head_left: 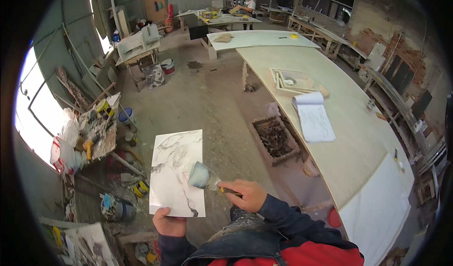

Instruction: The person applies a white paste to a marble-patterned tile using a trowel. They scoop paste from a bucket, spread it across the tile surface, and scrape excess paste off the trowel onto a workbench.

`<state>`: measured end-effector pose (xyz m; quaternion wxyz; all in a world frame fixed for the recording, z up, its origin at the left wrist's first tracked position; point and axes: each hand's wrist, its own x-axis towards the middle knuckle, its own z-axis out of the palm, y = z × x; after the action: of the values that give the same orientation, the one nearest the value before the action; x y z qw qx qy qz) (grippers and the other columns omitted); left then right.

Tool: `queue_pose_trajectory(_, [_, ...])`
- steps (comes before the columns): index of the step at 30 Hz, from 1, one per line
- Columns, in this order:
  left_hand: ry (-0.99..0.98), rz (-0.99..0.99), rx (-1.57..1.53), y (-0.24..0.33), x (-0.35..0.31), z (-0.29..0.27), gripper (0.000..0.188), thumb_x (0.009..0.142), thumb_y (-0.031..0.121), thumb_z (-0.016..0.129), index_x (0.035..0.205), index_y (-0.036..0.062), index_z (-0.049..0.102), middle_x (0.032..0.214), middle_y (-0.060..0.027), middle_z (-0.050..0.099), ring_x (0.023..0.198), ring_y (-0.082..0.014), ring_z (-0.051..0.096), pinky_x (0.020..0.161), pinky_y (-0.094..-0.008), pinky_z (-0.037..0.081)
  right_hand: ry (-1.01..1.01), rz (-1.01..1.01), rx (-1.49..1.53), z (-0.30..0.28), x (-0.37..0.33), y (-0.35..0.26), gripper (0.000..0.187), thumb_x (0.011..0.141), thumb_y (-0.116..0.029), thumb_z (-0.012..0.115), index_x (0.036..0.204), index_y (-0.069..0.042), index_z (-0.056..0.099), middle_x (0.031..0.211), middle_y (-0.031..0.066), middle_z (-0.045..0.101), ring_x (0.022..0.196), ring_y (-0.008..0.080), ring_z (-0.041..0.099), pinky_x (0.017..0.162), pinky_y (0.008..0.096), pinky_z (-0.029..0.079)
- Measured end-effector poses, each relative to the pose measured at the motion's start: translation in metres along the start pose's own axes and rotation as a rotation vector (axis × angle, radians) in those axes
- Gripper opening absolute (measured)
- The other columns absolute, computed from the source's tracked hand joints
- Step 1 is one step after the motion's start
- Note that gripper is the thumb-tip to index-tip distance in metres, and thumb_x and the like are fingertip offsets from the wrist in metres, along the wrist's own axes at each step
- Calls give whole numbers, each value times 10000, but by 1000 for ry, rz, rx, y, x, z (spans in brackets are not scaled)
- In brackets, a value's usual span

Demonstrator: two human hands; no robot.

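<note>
My left hand (170, 222) grips the lower edge of a white marble-patterned panel (172, 171) with grey veins, thumb on its face. The panel is held up in front of me, over the floor. In my right hand (246, 194) is a putty knife (214, 181), its dark and yellow handle wrapped by my fingers. A lump of pale blue-grey paste (198, 175) sits on the blade, over the panel's right side. Whether the blade touches the panel I cannot tell.
A long pale table (344, 110) curves along my right, bearing an open notepad (315, 119) and wooden frames (295, 81). Beneath it stands a crate (275, 139) of dark scraps. Buckets (118, 208) and a cluttered bench (101, 134) line my left. A person (246, 5) works far back.
</note>
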<state>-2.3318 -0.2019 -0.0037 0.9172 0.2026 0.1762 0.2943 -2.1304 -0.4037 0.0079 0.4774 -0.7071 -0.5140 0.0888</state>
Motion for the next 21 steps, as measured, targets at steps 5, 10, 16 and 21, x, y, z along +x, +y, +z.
queue_pose_trajectory(5, [45, 188, 39, 30, 127, 8, 727, 741, 94, 549, 1457, 52, 428, 1397, -137, 563, 1267, -356, 557, 1014, -533, 489, -118, -62, 8, 4, 138, 83, 393, 912, -177, 607, 1304, -169, 624, 876, 130, 646, 773, 337, 636, 664, 411, 513])
queue_pose_trajectory(10, [23, 322, 64, 61, 241, 33, 707, 765, 91, 554, 1459, 50, 428, 1419, -135, 549, 1272, -348, 556, 1007, -549, 488, -224, -64, -55, -6, 271, 139, 389, 913, -190, 597, 1301, -172, 626, 861, 137, 636, 772, 339, 636, 673, 426, 515])
queue_pose_trajectory(16, [-71, 351, -99, 112, 383, 50, 774, 775, 117, 568, 1513, 31, 348, 1510, -161, 451, 1363, -368, 458, 1131, -528, 377, -286, 170, -119, 8, 395, 260, 404, 926, -220, 591, 1326, -158, 606, 905, 156, 644, 782, 340, 640, 704, 415, 521])
queue_pose_trajectory(21, [-196, 321, -160, 165, 536, 19, 724, 821, 177, 565, 1506, 53, 363, 1496, -144, 470, 1347, -343, 479, 1055, -536, 448, -27, 499, 292, -6, 520, 322, 421, 932, -181, 646, 1347, -123, 600, 814, 13, 606, 591, 82, 536, 570, 246, 464])
